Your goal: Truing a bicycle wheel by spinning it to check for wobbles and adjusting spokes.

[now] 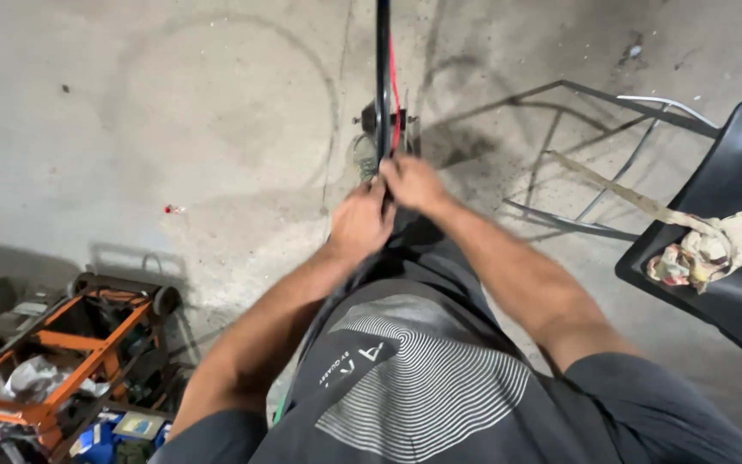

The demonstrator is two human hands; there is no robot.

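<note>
Both hands, left hand [361, 222] and right hand [414, 183], close around a black tube [383, 77] cut off above, fingertips hidden.

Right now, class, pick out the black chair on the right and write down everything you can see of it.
The black chair stands at the right edge on the concrete floor, only partly in view. Its seat looks like smooth moulded plastic with a faint sheen. Thin grey metal legs and struts reach out to its left and cast shadows on the floor. A crumpled, stained rag lies on the seat, one strip trailing off toward the legs. Neither hand touches the chair.
</note>
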